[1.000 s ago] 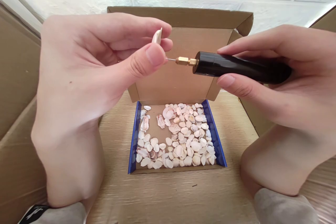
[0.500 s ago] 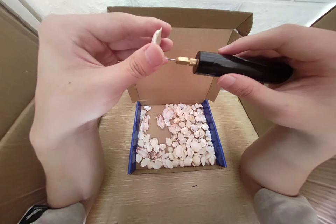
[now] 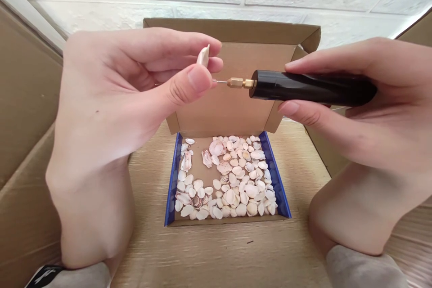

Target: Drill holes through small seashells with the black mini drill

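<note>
Head view. The left hand (image 3: 114, 112) occupies the left half of the frame, raised above the counter (image 3: 216, 252). Its grip is clenched on a small pale shell (image 3: 203, 55), pinched between the thumb and the fingertips (image 3: 199, 78) in the upper centre of the frame. The shell stands on edge, its top rim showing above the thumb.

The right hand (image 3: 367, 108) occupies the right half of the frame. Its grip is closed around a black hand drill (image 3: 312, 87), which lies nearly horizontal and points toward frame left. A brass chuck (image 3: 240, 83) projects from the drill's front end, and a thin bit (image 3: 220, 82) extends from the chuck to the thumb of the left hand, at the shell; the contact point is hidden behind the thumb.

Below the hands, in the lower centre of the frame, an open cardboard box (image 3: 175, 175) with blue inner walls rests on the counter. Loose shells (image 3: 232, 184) cover most of its floor. Its lid stands upright behind it. Grey sleeves show at both lower corners.
</note>
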Demonstrator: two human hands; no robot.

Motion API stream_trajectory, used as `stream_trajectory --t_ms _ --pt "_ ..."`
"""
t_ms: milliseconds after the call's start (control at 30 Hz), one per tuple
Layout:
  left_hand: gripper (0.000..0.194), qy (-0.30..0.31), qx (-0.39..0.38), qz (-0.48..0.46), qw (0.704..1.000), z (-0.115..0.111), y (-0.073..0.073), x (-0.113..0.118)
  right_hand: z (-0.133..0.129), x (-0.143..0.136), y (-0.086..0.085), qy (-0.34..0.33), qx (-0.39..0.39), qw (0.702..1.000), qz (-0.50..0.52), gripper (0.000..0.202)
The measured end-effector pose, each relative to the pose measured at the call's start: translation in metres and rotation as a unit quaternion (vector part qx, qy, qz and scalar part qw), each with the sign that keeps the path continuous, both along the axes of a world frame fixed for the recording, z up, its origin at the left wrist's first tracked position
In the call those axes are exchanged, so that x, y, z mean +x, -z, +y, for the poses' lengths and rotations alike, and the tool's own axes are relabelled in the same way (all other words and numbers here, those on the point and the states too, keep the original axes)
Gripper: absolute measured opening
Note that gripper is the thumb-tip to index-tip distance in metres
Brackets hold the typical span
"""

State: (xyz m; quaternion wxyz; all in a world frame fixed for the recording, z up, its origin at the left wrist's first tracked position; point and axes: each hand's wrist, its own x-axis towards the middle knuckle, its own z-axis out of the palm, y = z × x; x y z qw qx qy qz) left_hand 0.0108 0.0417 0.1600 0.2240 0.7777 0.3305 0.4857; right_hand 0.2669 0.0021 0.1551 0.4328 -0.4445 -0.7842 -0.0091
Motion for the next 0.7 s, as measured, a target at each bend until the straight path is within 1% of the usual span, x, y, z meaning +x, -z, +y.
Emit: stream_trajectory --t_ms 33,67,100,133,233,433,600,700 --pt "0.029 0.019 0.000 0.000 1.000 0.0010 0.0005 -0.0001 0.0003 -0.0004 0.0004 -0.003 0.006 1.000 0.006 0.037" --pt "0.027 0.020 0.005 -0.027 0.999 0.0021 0.0011 -0.0003 0.0005 -0.0008 0.0007 -0.006 0.011 1.000 0.013 0.037" --pt "0.026 0.006 0.007 -0.058 0.998 0.0032 0.0017 -0.0005 0.0006 -0.0013 0.0006 -0.008 0.014 1.000 0.018 0.038" --pt "0.028 0.020 0.003 -0.044 0.999 0.0043 0.0023 -0.0009 0.0005 -0.0016 0.0004 -0.007 0.014 1.000 0.020 0.039" --pt "0.031 0.035 0.012 -0.029 0.999 0.0068 0.0035 -0.0026 -0.0003 -0.0026 -0.0011 -0.002 0.007 1.000 0.014 0.039" --pt "0.030 0.025 0.007 -0.023 0.999 0.0069 0.0035 -0.0049 -0.0010 -0.0040 -0.0036 -0.006 -0.010 1.000 0.002 0.037" --pt "0.029 0.021 -0.003 -0.041 0.999 0.0044 0.0029 -0.0014 -0.0003 -0.0038 -0.0036 -0.015 -0.002 1.000 0.004 0.035" --pt "0.027 0.015 0.004 -0.038 0.999 0.0053 0.0026 -0.0012 0.0001 -0.0034 -0.0034 -0.020 0.002 1.000 -0.002 0.035"
